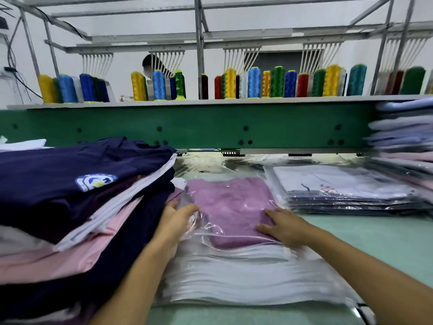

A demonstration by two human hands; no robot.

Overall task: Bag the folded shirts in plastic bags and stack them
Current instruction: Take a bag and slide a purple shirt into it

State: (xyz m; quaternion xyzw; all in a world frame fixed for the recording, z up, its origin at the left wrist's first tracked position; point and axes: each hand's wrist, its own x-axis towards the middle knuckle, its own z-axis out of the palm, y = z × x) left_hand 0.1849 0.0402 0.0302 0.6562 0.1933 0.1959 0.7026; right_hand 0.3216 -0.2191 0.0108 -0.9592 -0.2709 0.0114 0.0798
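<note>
A folded mauve shirt (230, 205) lies inside a clear plastic bag (210, 231) on top of a thick pile of empty bags (246, 277). My left hand (179, 218) is at the bag's left edge, fingers curled round the loose plastic there. My right hand (284, 225) lies flat on the shirt's lower right corner, fingers straight, pressing it down. To the right sits a stack of bagged shirts (346, 191), white one on top. A heap of unbagged folded shirts (77, 195), navy, pink and white, fills the left side.
A green machine beam (199, 127) runs across behind the work area, with thread cones (255, 83) on its shelf. More bagged shirts (405, 137) are piled high at the far right. A person stands behind the cones. The pale green tabletop (375, 235) shows at right.
</note>
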